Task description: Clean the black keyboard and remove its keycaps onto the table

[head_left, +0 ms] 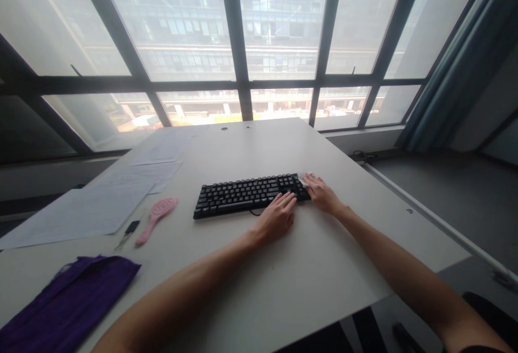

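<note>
A black keyboard (243, 195) lies across the middle of a white table (307, 277). My left hand (278, 216) rests flat on the keyboard's near right part, fingers together on the keys, gripping nothing. My right hand (322, 192) sits at the keyboard's right end, fingers curled over its far corner. A small pale scrap, seemingly a wipe (301, 176), shows under those fingertips. Both forearms reach in from the bottom of the view.
A pink hairbrush (156, 218) and a small dark metal tool (128, 232) lie left of the keyboard. Paper sheets (84, 210) cover the table's left side, and a purple cloth (60, 304) lies at the near left corner. Large windows stand behind; the table's right edge drops to the floor.
</note>
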Tool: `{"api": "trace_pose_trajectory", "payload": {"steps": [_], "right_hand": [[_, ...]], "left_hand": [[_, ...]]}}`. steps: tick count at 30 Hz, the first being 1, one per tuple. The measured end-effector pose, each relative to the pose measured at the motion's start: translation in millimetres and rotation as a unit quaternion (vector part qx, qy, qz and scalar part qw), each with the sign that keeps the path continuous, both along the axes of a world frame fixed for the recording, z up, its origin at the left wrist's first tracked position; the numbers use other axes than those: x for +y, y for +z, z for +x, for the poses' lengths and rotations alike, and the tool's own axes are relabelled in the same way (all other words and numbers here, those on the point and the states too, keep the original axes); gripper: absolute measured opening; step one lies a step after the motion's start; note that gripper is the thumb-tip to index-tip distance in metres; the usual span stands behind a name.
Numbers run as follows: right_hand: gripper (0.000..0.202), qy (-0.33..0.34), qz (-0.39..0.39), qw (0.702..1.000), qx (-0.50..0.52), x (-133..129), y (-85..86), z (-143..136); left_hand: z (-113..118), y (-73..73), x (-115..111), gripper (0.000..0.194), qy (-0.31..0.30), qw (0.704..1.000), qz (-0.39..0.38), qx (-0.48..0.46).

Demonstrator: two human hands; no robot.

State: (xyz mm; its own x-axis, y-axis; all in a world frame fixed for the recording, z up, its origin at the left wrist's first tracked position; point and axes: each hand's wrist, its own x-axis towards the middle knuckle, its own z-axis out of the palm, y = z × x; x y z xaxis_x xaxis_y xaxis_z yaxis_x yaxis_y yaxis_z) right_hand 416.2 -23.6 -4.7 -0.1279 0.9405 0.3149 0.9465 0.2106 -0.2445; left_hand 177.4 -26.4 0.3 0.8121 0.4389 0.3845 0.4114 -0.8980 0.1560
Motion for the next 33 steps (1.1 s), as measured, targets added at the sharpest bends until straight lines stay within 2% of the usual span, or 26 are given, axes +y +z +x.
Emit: {"api": "trace_pose_trajectory", "payload": {"steps": [4, 7, 12, 15, 19, 21, 24, 26, 31, 33], "right_hand": [[0.049, 0.05, 0.013, 0.998, -0.025, 3.9, 2.5, -16.5], [0.048, 0.014, 0.019, 0.999, -0.031, 8.5, 4.5, -17.8], [0.049, -0.048, 0.004, 0.998, -0.027, 6.1, 4.3, -0.2], [0.052, -0.016, -0.006, 1.0, -0.024, -5.9, 0.0, 0.7], [0.054, 0.06, 0.004, 0.997, -0.041, -23.2, -4.4, -15.0], [0.054, 0.026, 0.015, 0.998, -0.062, -27.7, -4.6, -22.8], [0.056, -0.077, 0.025, 0.994, -0.078, -31.0, -4.6, -29.3], [0.059, -0.106, 0.024, 0.991, -0.076, -33.8, -5.8, -32.2], [0.066, -0.02, 0.032, 0.995, -0.096, -41.1, -12.3, -42.4], [0.066, -0.033, 0.05, 0.994, -0.096, -41.2, -15.1, -43.6]], "left_hand": [[0.5, -0.5, 1.3, 0.054, -0.001, 1.0, 0.002, 0.006], [0.1, -0.8, 1.6, 0.054, 0.0, 1.0, 0.0, 0.004], [-0.8, -1.5, 1.9, 0.055, 0.0, 1.0, -0.01, 0.002], [-0.6, -2.4, 2.0, 0.055, 0.0, 1.0, -0.011, 0.001], [0.0, -3.0, 1.7, 0.054, -0.002, 1.0, -0.008, 0.0], [0.0, -3.3, 1.6, 0.055, -0.001, 1.0, -0.009, -0.001], [-0.1, -3.8, 1.8, 0.055, -0.001, 1.0, -0.012, 0.001], [0.2, -3.5, 1.7, 0.055, -0.002, 1.0, -0.012, 0.002], [1.2, -1.1, 0.8, 0.051, -0.001, 1.0, -0.011, -0.002], [0.9, -1.2, 1.0, 0.051, -0.002, 1.0, -0.009, 0.0]]}}
